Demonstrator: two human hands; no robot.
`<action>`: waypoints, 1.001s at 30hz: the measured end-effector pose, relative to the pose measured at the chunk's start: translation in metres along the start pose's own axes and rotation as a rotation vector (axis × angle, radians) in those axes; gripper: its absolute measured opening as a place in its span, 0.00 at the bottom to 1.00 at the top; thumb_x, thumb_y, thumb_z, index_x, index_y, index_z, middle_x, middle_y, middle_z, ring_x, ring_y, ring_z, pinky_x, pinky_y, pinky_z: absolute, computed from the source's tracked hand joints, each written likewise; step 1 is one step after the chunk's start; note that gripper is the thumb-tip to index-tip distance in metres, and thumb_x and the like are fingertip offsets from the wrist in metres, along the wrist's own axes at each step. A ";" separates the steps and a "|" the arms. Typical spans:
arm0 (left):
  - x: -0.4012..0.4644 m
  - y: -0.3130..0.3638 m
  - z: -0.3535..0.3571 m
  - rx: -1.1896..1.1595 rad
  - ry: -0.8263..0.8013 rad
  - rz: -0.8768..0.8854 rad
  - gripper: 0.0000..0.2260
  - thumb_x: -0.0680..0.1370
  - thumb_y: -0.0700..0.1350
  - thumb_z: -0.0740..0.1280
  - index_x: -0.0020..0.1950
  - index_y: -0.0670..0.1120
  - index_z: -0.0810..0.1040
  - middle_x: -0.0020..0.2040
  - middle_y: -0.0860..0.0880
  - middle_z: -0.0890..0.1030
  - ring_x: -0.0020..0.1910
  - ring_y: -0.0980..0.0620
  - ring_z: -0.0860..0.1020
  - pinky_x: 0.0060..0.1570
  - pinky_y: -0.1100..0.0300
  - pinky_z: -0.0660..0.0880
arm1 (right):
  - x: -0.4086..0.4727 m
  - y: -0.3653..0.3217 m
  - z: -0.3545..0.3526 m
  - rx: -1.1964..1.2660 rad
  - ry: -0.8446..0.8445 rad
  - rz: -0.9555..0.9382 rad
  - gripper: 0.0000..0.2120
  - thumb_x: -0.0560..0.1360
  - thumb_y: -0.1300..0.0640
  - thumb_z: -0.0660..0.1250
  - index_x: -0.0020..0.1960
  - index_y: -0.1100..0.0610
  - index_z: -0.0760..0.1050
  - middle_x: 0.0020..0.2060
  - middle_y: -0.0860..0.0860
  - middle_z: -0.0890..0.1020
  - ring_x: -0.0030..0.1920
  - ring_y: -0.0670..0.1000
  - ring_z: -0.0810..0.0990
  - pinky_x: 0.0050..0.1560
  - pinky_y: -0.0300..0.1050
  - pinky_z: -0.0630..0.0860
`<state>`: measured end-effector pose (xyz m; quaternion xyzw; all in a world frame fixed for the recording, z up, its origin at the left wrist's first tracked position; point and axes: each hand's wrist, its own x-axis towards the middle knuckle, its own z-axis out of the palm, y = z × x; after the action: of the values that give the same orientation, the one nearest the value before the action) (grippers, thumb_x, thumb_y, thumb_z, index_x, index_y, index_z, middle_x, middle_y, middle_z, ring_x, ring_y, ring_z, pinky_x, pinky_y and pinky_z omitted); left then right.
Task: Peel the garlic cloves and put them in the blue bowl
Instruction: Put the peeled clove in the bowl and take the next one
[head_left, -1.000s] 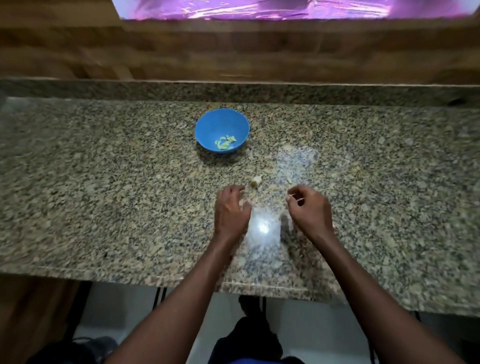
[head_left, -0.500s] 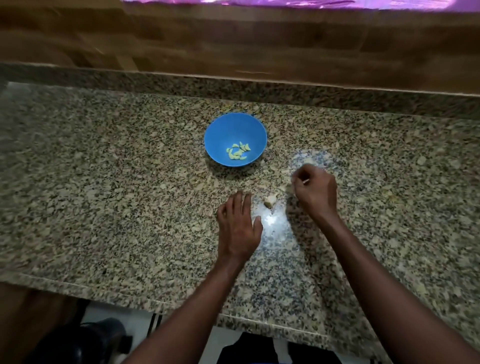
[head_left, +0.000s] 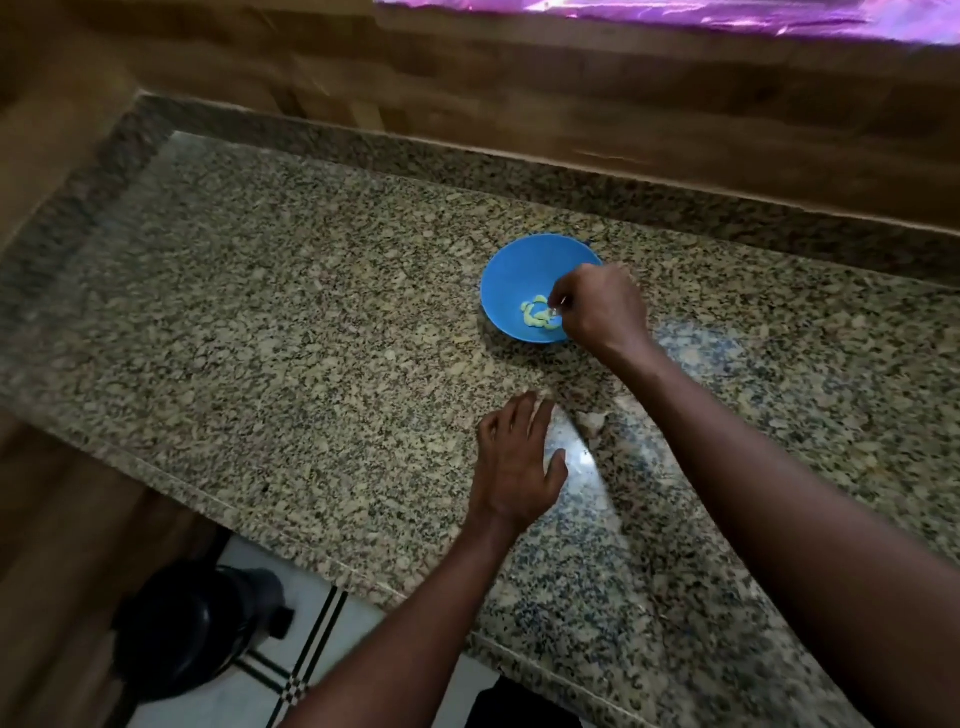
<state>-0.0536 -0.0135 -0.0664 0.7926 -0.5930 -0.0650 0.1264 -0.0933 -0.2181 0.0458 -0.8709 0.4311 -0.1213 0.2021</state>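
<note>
Your right hand (head_left: 597, 306) reaches over the blue bowl (head_left: 511, 278), fingers curled with the tips pinched together above the bowl's inside; something small and pale shows at the fingertips, too blurred to name. The peeled garlic cloves (head_left: 535, 314) lie in a pale yellow-green cluster at the bowl's bottom, smooth and curved. Your left hand (head_left: 517, 462) rests flat on the granite counter (head_left: 291, 332), fingers straight, holding nothing. Just beside it lies a small pale garlic piece (head_left: 592, 420), papery-looking.
</note>
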 end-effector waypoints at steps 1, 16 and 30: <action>-0.001 0.000 0.000 -0.004 0.003 -0.001 0.29 0.79 0.55 0.62 0.79 0.46 0.67 0.78 0.44 0.67 0.76 0.45 0.66 0.71 0.45 0.63 | -0.003 0.003 -0.003 0.029 0.018 -0.003 0.10 0.75 0.63 0.71 0.52 0.55 0.88 0.46 0.53 0.88 0.48 0.57 0.85 0.48 0.51 0.82; 0.005 0.026 -0.015 -0.142 0.032 -0.168 0.22 0.79 0.48 0.65 0.73 0.47 0.73 0.70 0.48 0.72 0.69 0.48 0.68 0.69 0.47 0.67 | -0.135 0.056 0.016 0.172 -0.066 0.121 0.14 0.78 0.60 0.72 0.62 0.50 0.82 0.53 0.52 0.84 0.44 0.50 0.81 0.41 0.39 0.69; -0.011 0.076 -0.057 -1.335 -0.170 -0.622 0.11 0.80 0.32 0.68 0.62 0.39 0.83 0.55 0.44 0.86 0.48 0.48 0.86 0.53 0.51 0.84 | -0.166 0.080 -0.009 0.921 -0.193 0.434 0.03 0.75 0.67 0.73 0.49 0.64 0.82 0.36 0.58 0.86 0.34 0.53 0.86 0.40 0.51 0.85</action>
<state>-0.1128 -0.0162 0.0092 0.6707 -0.1832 -0.5056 0.5108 -0.2522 -0.1311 0.0111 -0.5896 0.4831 -0.1729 0.6238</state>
